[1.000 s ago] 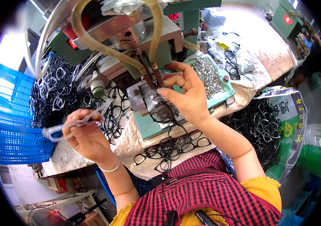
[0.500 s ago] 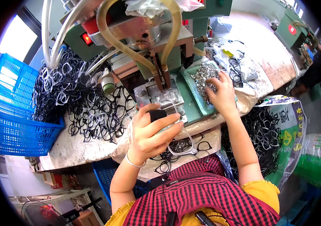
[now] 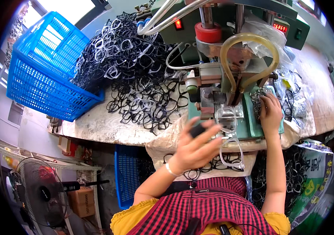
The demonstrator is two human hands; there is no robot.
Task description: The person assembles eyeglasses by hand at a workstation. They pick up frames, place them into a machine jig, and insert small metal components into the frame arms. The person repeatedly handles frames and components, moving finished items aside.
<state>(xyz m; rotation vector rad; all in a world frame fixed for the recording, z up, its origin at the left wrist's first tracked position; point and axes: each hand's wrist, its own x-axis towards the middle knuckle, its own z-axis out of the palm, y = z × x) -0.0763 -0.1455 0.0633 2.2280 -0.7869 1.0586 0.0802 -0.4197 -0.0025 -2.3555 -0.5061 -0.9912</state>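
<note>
The tabletop (image 3: pixel 108 129), draped in a pale, worn cover, carries a green press-like machine (image 3: pixel 229 66) with tan hoses looping over its head. To the left a blue plastic basket (image 3: pixel 45 66) leans against a big heap of black eyeglass frames (image 3: pixel 135 70) that spills across the cover.

Against half a second ago, the view has swung left, so the basket and heap now fill the upper left. The left hand (image 3: pixel 198 147), which was then lower and closer to the body, has risen toward the machine's work plate. The right hand (image 3: pixel 270 113) has stayed at the tray of small metal parts (image 3: pixel 259 100) on the machine's right. I judge this as loading: frame brought to the fixture while a small part is picked.

The clear eyeglass frame (image 3: pixel 229 141) lies at the machine's front edge, its upper lens ring on the plate under the head, its lower ring hanging over the tabletop's edge.

The left hand is raised, wrist bent back, fingers spread and half open; the fingertips reach the clear frame's side, with a small dark piece (image 3: pixel 197 130) near the thumb. Whether it truly pinches either I cannot tell. The right hand lies palm down, fingers curled into the metal parts; what it has hold of is hidden.
</note>
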